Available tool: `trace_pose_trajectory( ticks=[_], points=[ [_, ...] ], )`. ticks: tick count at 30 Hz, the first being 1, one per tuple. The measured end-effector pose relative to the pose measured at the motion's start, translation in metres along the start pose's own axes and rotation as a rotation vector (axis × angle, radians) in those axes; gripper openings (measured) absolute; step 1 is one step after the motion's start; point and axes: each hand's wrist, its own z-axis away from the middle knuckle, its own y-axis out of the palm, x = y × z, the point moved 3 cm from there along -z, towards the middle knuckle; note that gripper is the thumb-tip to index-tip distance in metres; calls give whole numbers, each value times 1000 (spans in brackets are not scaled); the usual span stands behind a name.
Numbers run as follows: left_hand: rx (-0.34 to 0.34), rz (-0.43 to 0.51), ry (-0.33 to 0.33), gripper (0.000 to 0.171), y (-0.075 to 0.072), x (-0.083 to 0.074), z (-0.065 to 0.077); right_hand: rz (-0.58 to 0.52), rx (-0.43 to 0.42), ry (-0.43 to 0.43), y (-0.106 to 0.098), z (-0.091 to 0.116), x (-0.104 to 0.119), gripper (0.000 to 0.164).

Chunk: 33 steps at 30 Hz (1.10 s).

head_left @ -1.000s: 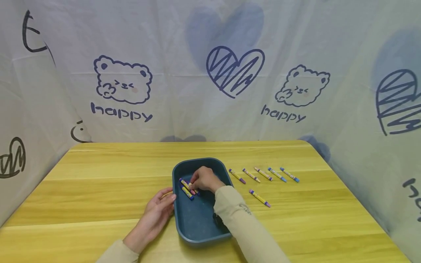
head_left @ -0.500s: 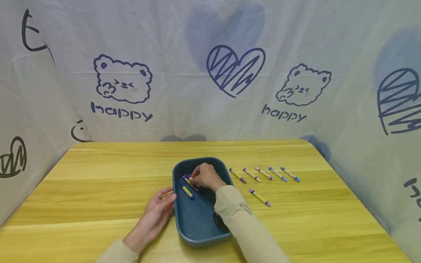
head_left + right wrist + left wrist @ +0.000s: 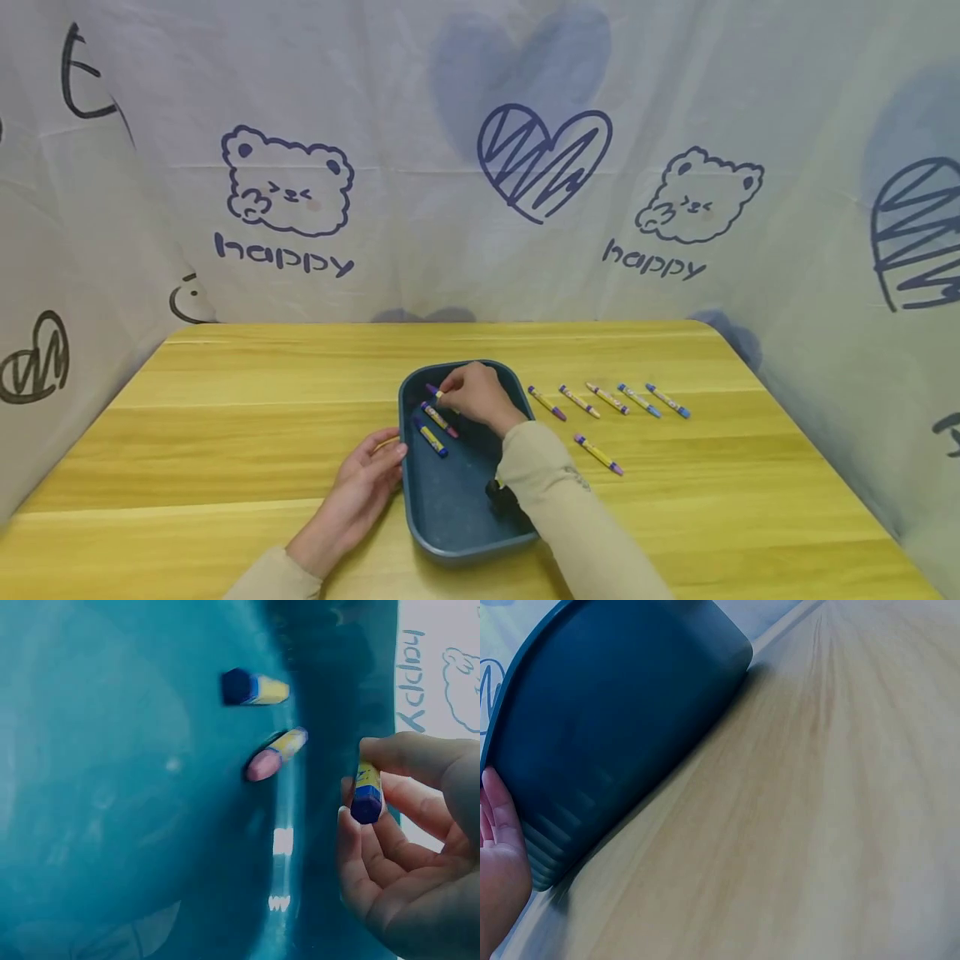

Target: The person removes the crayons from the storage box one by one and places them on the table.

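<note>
The thumb and fingertips of my right hand [image 3: 480, 397] pinch a yellow-wrapped crayon [image 3: 367, 795] with a dark purple-blue end. Both are inside the far end of a dark teal plastic tray [image 3: 468, 552]. Below the pinched crayon, a pink-tipped crayon [image 3: 439, 420] and a blue-ended crayon [image 3: 431, 438] lie on the tray's bottom, near its left wall. My left hand [image 3: 367, 479] rests against the outside of that wall, thumb near the rim and fingers fairly straight. In the left wrist view, its fingers [image 3: 502, 806] touch the tray's outer side.
To the right of the tray, several crayons [image 3: 607, 398] lie in a slanted row on the wood-grain table [image 3: 225, 417]. A lilac-tipped crayon [image 3: 598, 454] lies nearer the front. A black object [image 3: 504, 497] shows at my right wrist. A printed white cloth [image 3: 420, 208] hangs behind the table.
My right hand has drawn the purple-ended crayon away from the pink-tipped one, slightly toward the tray's far end. The left hand stays at the tray wall. The head view has shifted slightly.
</note>
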Motion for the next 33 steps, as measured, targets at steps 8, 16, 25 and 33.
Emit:
trace_pose_trajectory(
  ticks=[8, 16, 25, 33],
  points=[
    [-2, -5, -16, 24, 1, -1, 0, -62, 24, 16, -12, 3, 2, 12],
    [-11, -3, -18, 24, 1, -3, 0, -59, 1, -10, -35, 4, 10, 12],
    [-13, -6, -33, 27, 0, -5, 0, -16, -44, -42, -62, 12, 24, 14],
    [-16, 5, -25, 25, 0, -4, 1, -9, -53, -54, -71, 26, 23, 15]
  ],
)
